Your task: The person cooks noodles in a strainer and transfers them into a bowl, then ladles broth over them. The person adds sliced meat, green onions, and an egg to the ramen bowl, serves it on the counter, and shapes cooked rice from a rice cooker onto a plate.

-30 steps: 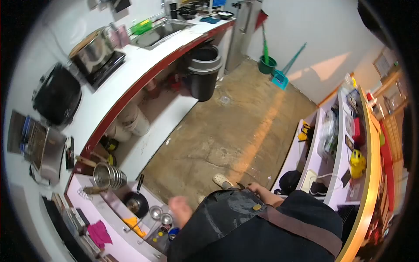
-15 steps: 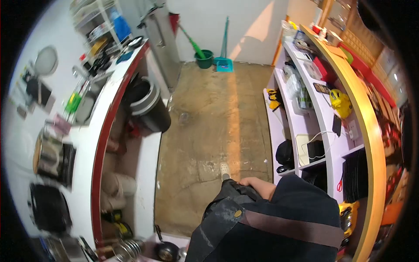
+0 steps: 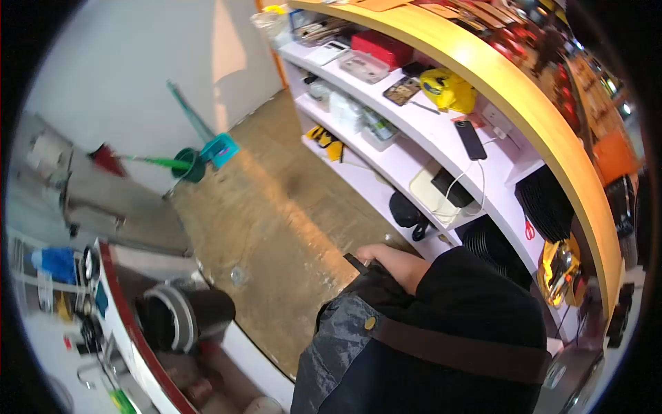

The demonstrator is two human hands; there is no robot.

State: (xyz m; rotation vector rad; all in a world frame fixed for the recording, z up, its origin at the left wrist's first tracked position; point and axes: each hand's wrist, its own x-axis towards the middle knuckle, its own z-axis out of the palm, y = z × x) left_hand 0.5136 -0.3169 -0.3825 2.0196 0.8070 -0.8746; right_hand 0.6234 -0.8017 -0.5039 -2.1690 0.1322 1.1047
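Note:
My right hand (image 3: 371,253) reaches forward from a black sleeve, its fingers closed on a dark strap (image 3: 356,263) at the front of my apron. Below it spreads the black apron (image 3: 341,331), smudged with pale marks, with a brass stud and a brown band. My left hand is out of view. To the right of my right hand, a black cap (image 3: 407,212) sits on the low shelf.
Purple shelves (image 3: 500,181) on the right hold a phone (image 3: 470,140) on a white cable, a yellow bag (image 3: 448,90) and black plates (image 3: 545,203). A black bin (image 3: 207,309) stands left. A green bucket (image 3: 189,165) and blue dustpan (image 3: 219,150) stand by the wall.
My view has swung right, so the shelves fill more of it and the left counter has slid down and left. My right hand stays at the apron; a dark strap now shows at its fingers.

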